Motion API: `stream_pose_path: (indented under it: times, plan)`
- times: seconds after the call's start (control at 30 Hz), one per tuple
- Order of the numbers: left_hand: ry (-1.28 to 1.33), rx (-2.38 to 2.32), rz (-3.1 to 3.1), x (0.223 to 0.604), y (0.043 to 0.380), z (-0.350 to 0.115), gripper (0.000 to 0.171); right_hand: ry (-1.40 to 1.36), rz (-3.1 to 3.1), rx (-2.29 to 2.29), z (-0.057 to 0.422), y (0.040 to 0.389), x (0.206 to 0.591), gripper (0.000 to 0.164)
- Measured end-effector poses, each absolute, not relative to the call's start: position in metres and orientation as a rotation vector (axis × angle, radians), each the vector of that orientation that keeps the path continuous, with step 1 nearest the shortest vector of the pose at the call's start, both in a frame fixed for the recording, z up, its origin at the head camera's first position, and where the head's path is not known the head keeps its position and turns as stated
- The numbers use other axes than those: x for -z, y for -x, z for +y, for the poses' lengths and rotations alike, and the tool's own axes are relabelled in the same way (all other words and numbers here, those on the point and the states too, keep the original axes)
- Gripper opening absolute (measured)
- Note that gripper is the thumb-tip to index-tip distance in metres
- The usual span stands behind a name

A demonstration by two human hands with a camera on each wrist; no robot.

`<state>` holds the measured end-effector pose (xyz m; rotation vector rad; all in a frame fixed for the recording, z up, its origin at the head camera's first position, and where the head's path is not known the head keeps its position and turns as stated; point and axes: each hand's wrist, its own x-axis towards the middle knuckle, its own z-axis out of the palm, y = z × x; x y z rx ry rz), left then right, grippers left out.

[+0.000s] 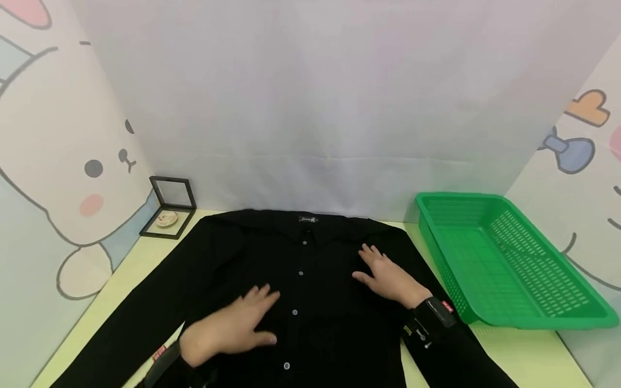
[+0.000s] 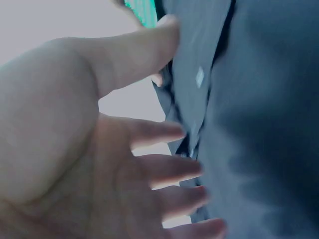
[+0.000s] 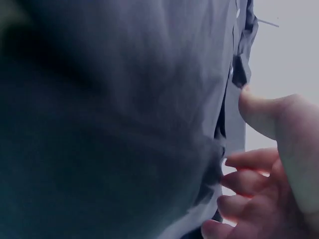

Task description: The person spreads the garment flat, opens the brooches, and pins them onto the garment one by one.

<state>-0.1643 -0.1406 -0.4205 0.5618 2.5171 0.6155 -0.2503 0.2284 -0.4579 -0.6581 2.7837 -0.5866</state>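
Observation:
A black button-up shirt lies spread out face up, its collar at the far side and its sleeves running down to both sides. My left hand is over the shirt's left front, fingers spread and nearly straight. In the left wrist view its fingertips are close to the cloth; whether they touch it I cannot tell. Higher up, near the shirt's right shoulder, my right hand has its palm down and fingers extended. Its fingertips reach the cloth or nearly so in the right wrist view. Neither hand holds anything.
At the right a green plastic basket stands beside the shirt's sleeve. A black-framed display case stands hinged open at the back left, a small round pale item in it. Printed walls close in the pale yellow table.

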Motion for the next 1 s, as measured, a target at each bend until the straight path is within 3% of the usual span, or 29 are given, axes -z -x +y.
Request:
stream_pose_path:
  times: [0.13,0.33,0.67,0.77,0.93,1.0]
  plan:
    - [-0.502,-0.607,2.695,0.411,0.205,-0.159,0.084,0.642,2.77,0.569,0.228,0.258,0.457,0.076]
    - [-0.335,-0.428,2.643,0.428,0.254,-0.168,0.084,0.595,2.712,0.477,0.233,0.266,0.461,0.079]
    - [-0.204,-0.461,2.643,0.438,0.26,-0.152,0.084,0.552,2.65,0.482,0.234,0.287,0.462,0.079]
    - [-0.204,-0.447,2.741,0.431,0.266,-0.154,0.07,0.559,2.685,0.525,0.235,0.289,0.456,0.066]
    - [-0.385,-0.368,3.101,0.429,0.296,-0.17,0.018,0.64,2.981,0.633,0.234,0.298,0.446,0.026]
    - [-0.494,-0.259,3.252,0.435,0.309,-0.178,0.007,0.691,3.104,0.634,0.231,0.304,0.446,0.016]
